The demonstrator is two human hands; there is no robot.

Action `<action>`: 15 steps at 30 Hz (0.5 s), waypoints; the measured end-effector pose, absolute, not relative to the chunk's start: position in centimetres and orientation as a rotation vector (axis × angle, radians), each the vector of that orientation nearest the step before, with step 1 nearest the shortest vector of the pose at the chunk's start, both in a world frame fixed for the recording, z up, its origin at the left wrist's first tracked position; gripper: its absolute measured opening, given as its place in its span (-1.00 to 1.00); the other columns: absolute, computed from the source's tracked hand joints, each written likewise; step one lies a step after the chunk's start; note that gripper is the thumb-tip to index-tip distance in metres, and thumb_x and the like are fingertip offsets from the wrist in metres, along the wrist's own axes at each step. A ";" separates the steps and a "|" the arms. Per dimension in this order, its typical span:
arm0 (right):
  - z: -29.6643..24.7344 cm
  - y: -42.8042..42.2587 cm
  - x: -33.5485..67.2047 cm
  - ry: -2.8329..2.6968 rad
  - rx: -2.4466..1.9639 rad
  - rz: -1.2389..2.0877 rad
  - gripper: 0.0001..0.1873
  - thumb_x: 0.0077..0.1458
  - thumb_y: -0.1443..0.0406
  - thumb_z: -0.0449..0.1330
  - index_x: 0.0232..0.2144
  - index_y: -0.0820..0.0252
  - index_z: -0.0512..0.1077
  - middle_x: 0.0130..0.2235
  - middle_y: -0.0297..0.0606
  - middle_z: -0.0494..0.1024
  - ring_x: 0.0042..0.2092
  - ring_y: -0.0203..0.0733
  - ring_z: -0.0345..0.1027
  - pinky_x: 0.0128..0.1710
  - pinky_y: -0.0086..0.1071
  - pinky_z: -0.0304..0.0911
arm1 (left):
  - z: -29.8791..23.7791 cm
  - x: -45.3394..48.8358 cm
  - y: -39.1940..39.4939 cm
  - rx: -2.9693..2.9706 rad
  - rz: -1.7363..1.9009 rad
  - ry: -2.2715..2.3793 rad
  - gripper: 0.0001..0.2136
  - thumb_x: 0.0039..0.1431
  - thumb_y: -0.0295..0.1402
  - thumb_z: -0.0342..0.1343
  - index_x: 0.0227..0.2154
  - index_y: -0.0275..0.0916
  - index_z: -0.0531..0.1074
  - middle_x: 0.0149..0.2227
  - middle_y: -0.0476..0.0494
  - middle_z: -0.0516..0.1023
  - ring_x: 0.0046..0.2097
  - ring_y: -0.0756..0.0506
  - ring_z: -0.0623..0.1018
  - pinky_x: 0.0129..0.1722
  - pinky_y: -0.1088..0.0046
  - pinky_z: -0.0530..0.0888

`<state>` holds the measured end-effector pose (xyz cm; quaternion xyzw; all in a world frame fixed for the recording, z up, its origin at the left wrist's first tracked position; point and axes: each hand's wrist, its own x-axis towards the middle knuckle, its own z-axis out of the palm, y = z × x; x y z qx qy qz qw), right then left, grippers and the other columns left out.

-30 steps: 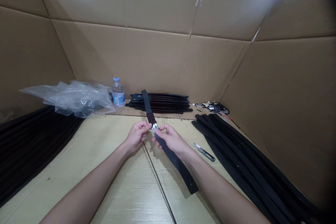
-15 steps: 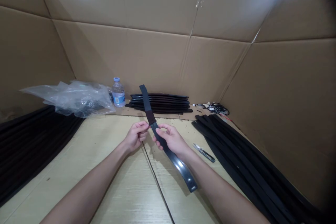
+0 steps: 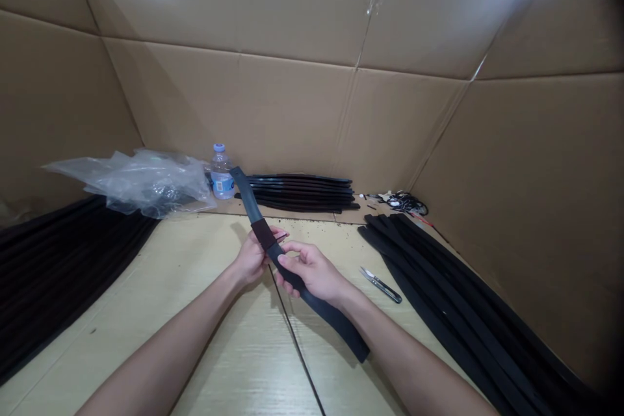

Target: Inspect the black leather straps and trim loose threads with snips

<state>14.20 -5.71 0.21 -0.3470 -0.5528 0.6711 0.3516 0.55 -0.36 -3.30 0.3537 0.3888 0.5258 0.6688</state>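
Held slantwise over pale wood-grain table point(image 3: 195, 312): long, flat, glossy black strap point(image 3: 254, 214), dark brown band near middle. Left hand point(image 3: 251, 260) closed on strap at band; right hand point(image 3: 312, 273) wrapped round strap just beside, thumb on top. Far end tilted up toward clear plastic bottle point(image 3: 221, 172); near end rounded, low beside right forearm. Slim metal snips point(image 3: 381, 285) flat on table near right hand. Stacked black strips point(image 3: 302, 190) against creased cardboard wall point(image 3: 292, 110); crumpled clear bag point(image 3: 141, 182) at left.
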 end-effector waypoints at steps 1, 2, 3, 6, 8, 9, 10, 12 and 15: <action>0.2 -5.7 14.2 -1.437 -0.900 1.734 -0.67 0.05 0.08 0.12 -0.27 0.23 0.31 -0.53 -0.32 0.45 -0.61 -0.40 0.23 -0.64 -0.53 0.15 | -3.3 0.6 -0.4 0.796 1.194 0.880 -0.69 -0.31 -0.35 0.29 -0.45 -0.36 0.37 -0.44 -0.01 0.45 -0.48 0.15 0.42 -0.56 0.70 0.26; 0.2 -5.7 14.2 -1.444 -0.901 1.727 -0.67 0.06 0.08 0.12 -0.27 0.22 0.31 -0.52 -0.32 0.45 -0.62 -0.40 0.23 -0.64 -0.53 0.15 | -3.3 0.6 -0.4 0.793 1.202 0.883 -0.70 -0.30 -0.35 0.29 -0.46 -0.36 0.37 -0.44 -0.01 0.45 -0.46 0.14 0.43 -0.54 0.70 0.28; 0.1 -5.6 14.2 -1.451 -0.902 1.720 -0.68 0.06 0.08 0.11 -0.27 0.22 0.31 -0.52 -0.31 0.46 -0.62 -0.41 0.23 -0.64 -0.53 0.15 | -3.3 0.7 -0.5 0.791 1.204 0.882 -0.70 -0.30 -0.35 0.29 -0.45 -0.36 0.38 -0.43 -0.02 0.45 -0.45 0.13 0.44 -0.52 0.69 0.30; 0.1 -5.6 14.1 -1.467 -0.904 1.705 -0.67 0.06 0.07 0.10 -0.28 0.23 0.31 -0.53 -0.32 0.45 -0.63 -0.41 0.22 -0.65 -0.54 0.14 | -3.3 0.8 -0.6 0.797 1.201 0.871 -0.71 -0.28 -0.36 0.27 -0.43 -0.35 0.37 -0.40 -0.03 0.46 -0.41 0.11 0.46 -0.47 0.67 0.35; 0.0 -5.6 14.1 -1.472 -0.912 1.707 -0.66 0.05 0.07 0.11 -0.28 0.23 0.31 -0.54 -0.33 0.45 -0.63 -0.41 0.22 -0.65 -0.54 0.14 | -3.3 0.9 -0.6 0.811 1.183 0.868 -0.70 -0.27 -0.35 0.28 -0.42 -0.35 0.36 -0.40 -0.03 0.46 -0.41 0.10 0.46 -0.47 0.66 0.36; -0.1 -5.6 14.0 -1.471 -0.914 1.711 -0.67 0.05 0.07 0.11 -0.29 0.23 0.30 -0.54 -0.33 0.45 -0.62 -0.41 0.22 -0.65 -0.54 0.14 | -3.3 0.9 -0.6 0.816 1.175 0.868 -0.69 -0.27 -0.34 0.28 -0.42 -0.35 0.36 -0.41 -0.03 0.45 -0.42 0.11 0.46 -0.48 0.67 0.36; -0.2 -5.7 13.9 -1.469 -0.915 1.713 -0.67 0.05 0.07 0.11 -0.29 0.22 0.30 -0.54 -0.33 0.45 -0.62 -0.40 0.23 -0.65 -0.54 0.14 | -3.4 0.9 -0.6 0.817 1.168 0.870 -0.68 -0.28 -0.34 0.29 -0.42 -0.35 0.36 -0.42 -0.02 0.44 -0.43 0.11 0.45 -0.49 0.67 0.35; -0.2 -5.7 13.8 -1.465 -0.911 1.716 -0.67 0.06 0.07 0.10 -0.28 0.22 0.29 -0.54 -0.33 0.45 -0.62 -0.40 0.23 -0.65 -0.54 0.14 | -3.5 0.9 -0.5 0.810 1.168 0.871 -0.67 -0.28 -0.33 0.29 -0.42 -0.34 0.35 -0.44 -0.01 0.44 -0.45 0.12 0.45 -0.49 0.67 0.35; -0.2 -5.7 13.9 -1.462 -0.894 1.686 -0.68 0.06 0.07 0.10 -0.30 0.21 0.29 -0.54 -0.34 0.44 -0.62 -0.39 0.24 -0.65 -0.53 0.16 | -3.9 0.5 -0.1 0.791 1.154 0.860 -0.68 -0.26 -0.31 0.28 -0.41 -0.33 0.35 -0.48 0.03 0.42 -0.53 0.17 0.39 -0.58 0.70 0.27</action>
